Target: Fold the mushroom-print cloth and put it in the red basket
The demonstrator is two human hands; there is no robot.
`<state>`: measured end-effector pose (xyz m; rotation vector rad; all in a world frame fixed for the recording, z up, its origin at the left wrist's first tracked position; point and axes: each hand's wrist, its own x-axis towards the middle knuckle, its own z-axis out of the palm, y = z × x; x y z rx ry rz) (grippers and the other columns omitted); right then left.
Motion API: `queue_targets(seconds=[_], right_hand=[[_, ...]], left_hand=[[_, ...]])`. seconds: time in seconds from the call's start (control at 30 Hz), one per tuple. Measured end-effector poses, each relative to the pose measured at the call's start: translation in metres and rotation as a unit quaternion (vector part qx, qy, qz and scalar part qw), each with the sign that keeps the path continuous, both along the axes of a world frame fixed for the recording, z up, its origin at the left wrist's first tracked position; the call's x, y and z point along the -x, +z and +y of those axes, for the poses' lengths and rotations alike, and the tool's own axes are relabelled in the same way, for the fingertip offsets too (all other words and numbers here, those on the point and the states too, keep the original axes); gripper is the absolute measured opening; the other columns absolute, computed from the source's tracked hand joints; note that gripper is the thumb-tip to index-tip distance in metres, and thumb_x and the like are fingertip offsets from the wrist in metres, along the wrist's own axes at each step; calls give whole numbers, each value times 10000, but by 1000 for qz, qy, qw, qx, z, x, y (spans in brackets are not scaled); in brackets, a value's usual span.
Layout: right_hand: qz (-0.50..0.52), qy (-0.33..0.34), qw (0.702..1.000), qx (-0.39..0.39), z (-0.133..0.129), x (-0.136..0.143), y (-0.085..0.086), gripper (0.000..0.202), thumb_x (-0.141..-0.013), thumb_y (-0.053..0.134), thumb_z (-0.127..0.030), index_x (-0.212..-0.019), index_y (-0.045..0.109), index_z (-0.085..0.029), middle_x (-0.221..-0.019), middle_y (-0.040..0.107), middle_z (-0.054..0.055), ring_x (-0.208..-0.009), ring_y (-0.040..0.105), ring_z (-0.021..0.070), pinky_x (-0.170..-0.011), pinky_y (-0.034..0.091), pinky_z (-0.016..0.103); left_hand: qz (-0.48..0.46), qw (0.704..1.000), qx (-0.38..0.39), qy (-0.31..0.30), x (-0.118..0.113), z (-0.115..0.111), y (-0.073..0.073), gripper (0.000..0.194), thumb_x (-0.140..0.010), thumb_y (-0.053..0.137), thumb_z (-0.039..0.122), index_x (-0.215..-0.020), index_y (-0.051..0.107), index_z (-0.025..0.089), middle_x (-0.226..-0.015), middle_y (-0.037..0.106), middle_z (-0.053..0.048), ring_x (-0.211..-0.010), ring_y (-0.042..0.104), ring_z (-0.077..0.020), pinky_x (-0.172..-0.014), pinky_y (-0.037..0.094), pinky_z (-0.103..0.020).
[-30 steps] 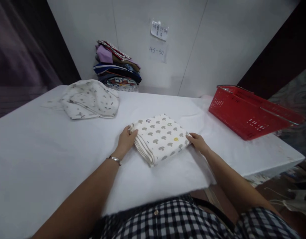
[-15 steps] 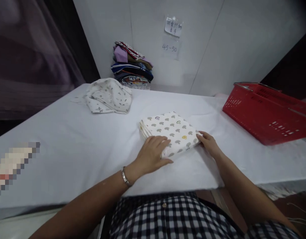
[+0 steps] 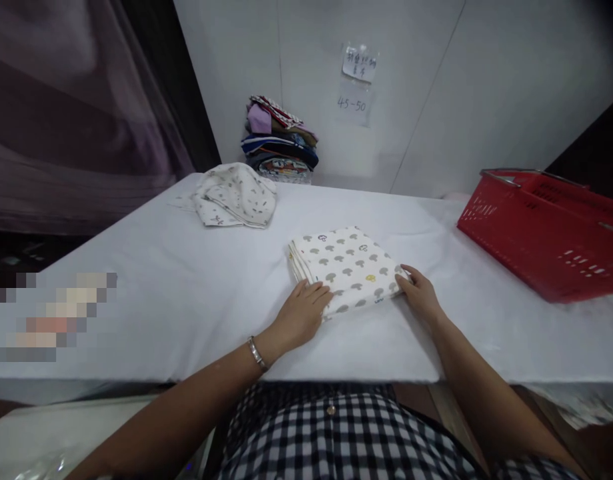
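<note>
- The left hand (image 3: pixel 300 317) rests over the folded cloth (image 3: pixel 349 263) at its near left side, fingers close together; its thumb is hidden, so a pinch there cannot be told.
- The right hand (image 3: pixel 420 295) pinches the cloth's right corner.
- The folded cloth lies mid-desk between both hands; light, even tension would likely keep its layers squared.
- The desk (image 3: pixel 186 320) has a white, faintly creased covering.
- Farther right sits a red basket (image 3: pixel 541 247); farther left, a rumpled printed cloth (image 3: pixel 239 200).
- Beyond, stacked fabrics (image 3: pixel 281 143) stand near a pale wall (image 3: pixel 416 53) bearing paper notes (image 3: pixel 353 103).

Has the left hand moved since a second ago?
Yes: the left hand has moved nearer the table's front edge, from the left corner of the folded cloth toward its near corner.
</note>
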<state>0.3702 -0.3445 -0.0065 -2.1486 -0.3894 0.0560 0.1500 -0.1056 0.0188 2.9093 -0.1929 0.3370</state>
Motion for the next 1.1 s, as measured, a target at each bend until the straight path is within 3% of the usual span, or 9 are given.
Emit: queue_targets(seconds=[0.13,0.27,0.43,0.57,0.7,0.83,0.93,1.0,1.1], right_hand=[[-39,5,997,68,-3,-1,-1,541,-789,496,-501,-1228,552,-189,-964,637,59,-834,586,198,-774,457,331],[-177,40,972,148,-2,2,8,490,-848,406,-459,-1205,565,-164,-1167,578,115,-1059,538,245,-913,421,379],[-348,177,910,142,13,18,19,479,-904,360,-420,-1311,460,-187,-1401,398,98,-1315,318,229,-1065,279,423],[-340,273,862,259,19,27,7,542,-914,341,-481,-1390,355,-223,-1427,362,74,-1353,240,245,-1091,172,505],[-299,299,854,302,15,26,0,561,-919,305,-510,-1405,331,-232,-1447,318,62,-1355,233,235,-1103,157,494],[-268,304,866,291,29,25,20,553,-929,259,-506,-1417,301,-252,-1466,276,58,-1364,205,235,-1092,177,507],[-287,303,870,263,60,18,38,547,-935,243,-487,-1421,293,-240,-1480,242,62,-1376,164,216,-1099,167,484],[-291,296,866,278,80,7,43,565,-929,263,-490,-1417,302,-207,-1487,217,75,-1382,136,217,-1104,144,478],[-240,277,866,341,97,-15,34,595,-914,288,-505,-1405,323,-170,-1489,203,98,-1379,140,251,-1082,174,510]], left_hand=[[-28,1000,3,9,11,-10,5,550,-785,426,107,-1331,383,162,-1407,399,-83,-1344,260,-231,-1128,114,-473],[-11,1000,-8,-23,19,-21,0,574,-837,431,179,-1391,283,189,-1483,265,-56,-1376,181,-230,-1136,80,-482],[15,1000,-1,-10,17,-23,-11,520,-895,420,260,-1392,276,212,-1491,247,-33,-1372,198,-214,-1135,134,-458],[-3,1000,18,-9,21,-20,-12,479,-917,378,253,-1387,286,235,-1470,299,-33,-1365,225,-200,-1129,148,-463],[-10,998,61,-10,25,-21,-1,400,-923,381,334,-1311,407,238,-1393,427,-54,-1318,327,-211,-1110,174,-478],[-44,994,99,20,-1,-20,23,317,-943,316,344,-1103,569,240,-1177,609,-35,-1178,489,-176,-1101,187,-455],[-75,992,71,80,-40,-8,31,364,-934,323,361,-1209,508,212,-1328,497,-64,-1301,345,-196,-1117,153,-445],[-56,986,46,152,-64,5,26,464,-903,376,404,-1291,442,158,-1432,357,-110,-1363,218,-235,-1124,126,-457],[13,972,55,229,-82,24,4,643,-856,407,505,-1338,383,80,-1466,263,-169,-1376,158,-287,-1117,123,-487]])
